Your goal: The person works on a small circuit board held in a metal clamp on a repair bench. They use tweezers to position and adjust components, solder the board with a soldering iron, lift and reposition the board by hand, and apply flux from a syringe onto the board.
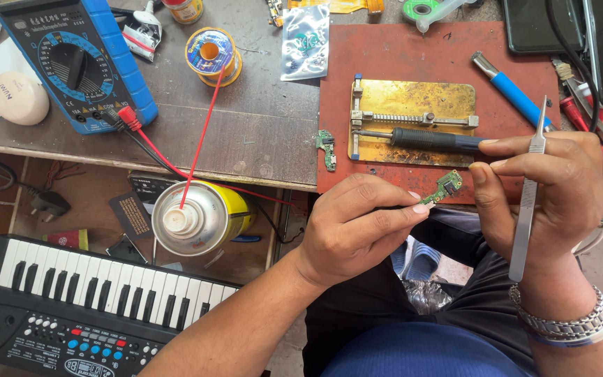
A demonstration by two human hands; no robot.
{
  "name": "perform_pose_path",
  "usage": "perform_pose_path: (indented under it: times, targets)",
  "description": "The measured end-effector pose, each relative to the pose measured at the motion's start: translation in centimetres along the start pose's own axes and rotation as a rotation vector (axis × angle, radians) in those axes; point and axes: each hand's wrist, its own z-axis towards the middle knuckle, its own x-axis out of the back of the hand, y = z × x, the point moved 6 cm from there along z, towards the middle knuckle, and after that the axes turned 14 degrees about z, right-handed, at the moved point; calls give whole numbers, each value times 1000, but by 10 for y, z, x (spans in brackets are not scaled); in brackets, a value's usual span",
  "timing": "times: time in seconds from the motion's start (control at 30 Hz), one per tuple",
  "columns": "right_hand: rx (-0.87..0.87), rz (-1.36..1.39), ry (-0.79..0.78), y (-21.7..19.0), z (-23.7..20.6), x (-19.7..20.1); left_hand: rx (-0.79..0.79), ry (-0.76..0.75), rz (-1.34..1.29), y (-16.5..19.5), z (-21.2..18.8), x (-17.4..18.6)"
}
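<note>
The left hand [354, 230] pinches a small green board [447, 187] at its fingertips, above the lap and just before the table edge. The right hand [549, 192] touches the board's other end, tweezers [528, 202] tucked in its closed fingers. A loose pinch could drop the board; the tweezers might scratch it.

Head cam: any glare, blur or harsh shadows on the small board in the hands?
Head view: even daylight, soft shadows; small green board sharp between left hand and right hand; mild shine on tweezers, spray can and brass plate; slight wide-angle bend at edges.
</note>
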Motion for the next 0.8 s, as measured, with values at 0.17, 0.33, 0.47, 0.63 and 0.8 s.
perform_pose_path:
  times: [0.17, 0.33, 0.47, 0.63, 0.8]
  targets:
    - [-12, 3, -4, 0, 0, -1, 1, 7, 4, 0, 0, 0]
    - [-9, -8, -13, 0, -1, -1, -5, 6, -7, 0, -1, 0]
    - [0, -6, -14, -1, -1, -1, -4, 6, -9, 0, -1, -1]
    - [0, -6, -13, 0, -1, -1, -2, 2, -7, 0, -1, -1]
    - [-5, -5, -6, -1, -3, -2, 2, 5, -7, -1, -3, 1]
